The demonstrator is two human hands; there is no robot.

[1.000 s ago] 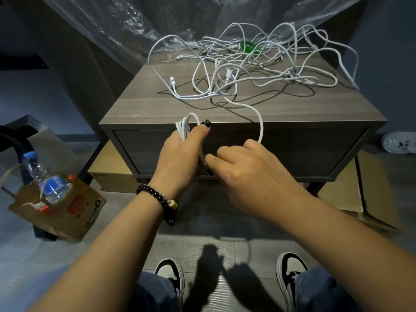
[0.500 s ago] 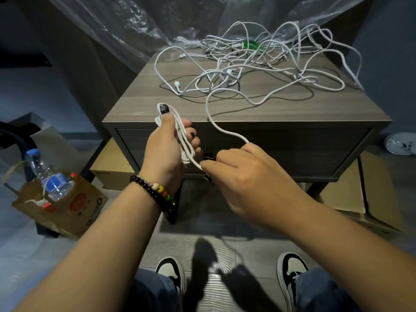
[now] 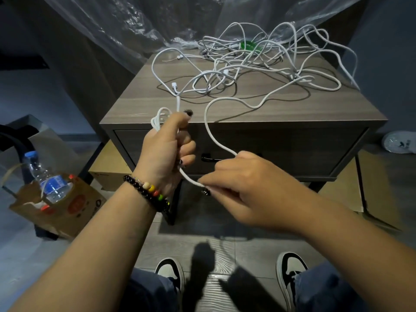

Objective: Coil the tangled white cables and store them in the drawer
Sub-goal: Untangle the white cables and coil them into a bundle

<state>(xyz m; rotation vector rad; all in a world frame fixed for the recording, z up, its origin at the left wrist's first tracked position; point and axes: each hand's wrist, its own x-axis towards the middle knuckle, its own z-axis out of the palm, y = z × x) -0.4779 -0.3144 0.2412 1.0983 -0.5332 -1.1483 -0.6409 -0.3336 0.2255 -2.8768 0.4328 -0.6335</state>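
A tangle of white cables [image 3: 254,70] lies on top of the grey wooden nightstand [image 3: 139,106]. My left hand [image 3: 165,152] grips a small coil of white cable [image 3: 158,117] in front of the nightstand's left front corner. The same cable runs from under that hand to my right hand [image 3: 245,188], which pinches it between thumb and fingers, then loops up over the front edge into the tangle. The drawer [image 3: 292,152] is closed, its dark handle [image 3: 208,158] just behind my hands.
A green item [image 3: 247,45] lies under the tangle at the back. Clear plastic sheeting [image 3: 126,25] hangs behind. A paper bag with a water bottle [image 3: 48,183] stands on the floor at left. Cardboard boxes [image 3: 378,192] sit under and beside the nightstand.
My left hand has turned over and risen a little with the coil. My right hand has moved right and down, drawing more cable off the nightstand's top.
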